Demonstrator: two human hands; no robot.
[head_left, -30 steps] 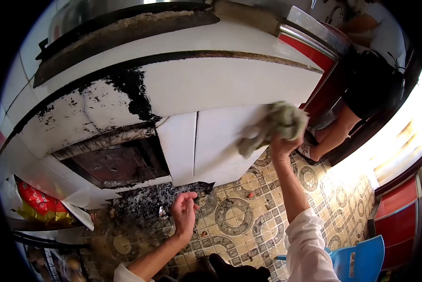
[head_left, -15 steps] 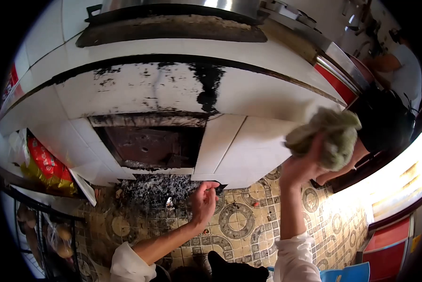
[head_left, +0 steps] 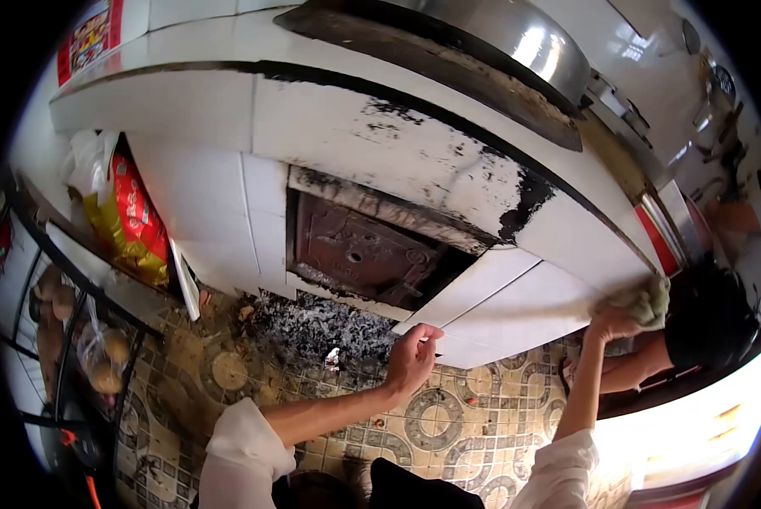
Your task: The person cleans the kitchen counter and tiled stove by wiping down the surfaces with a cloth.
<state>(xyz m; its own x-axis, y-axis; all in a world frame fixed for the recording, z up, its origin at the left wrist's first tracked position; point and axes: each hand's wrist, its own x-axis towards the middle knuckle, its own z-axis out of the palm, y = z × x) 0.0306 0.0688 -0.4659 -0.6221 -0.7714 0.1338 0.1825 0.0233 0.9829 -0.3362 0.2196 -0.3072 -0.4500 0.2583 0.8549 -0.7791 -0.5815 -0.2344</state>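
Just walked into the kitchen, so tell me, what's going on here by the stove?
A person crouches in front of a white tiled stove streaked with black soot. Their right hand presses a greenish rag against the tiles at the stove's right end. The left hand is empty and half open, near the tiles' lower edge. Ash lies on the floor below the iron fire door. Another person stands just beyond the rag.

The rag point(head_left: 643, 301) is a crumpled, grey-green wad of cloth, bunched up in the grasp of the right hand point(head_left: 611, 322) and bulging out above and past the fingers. It is pressed flat against the white tiled face of the stove point(head_left: 516, 297), near that face's right-hand edge, well to the right of the dark iron fire door point(head_left: 359, 254).
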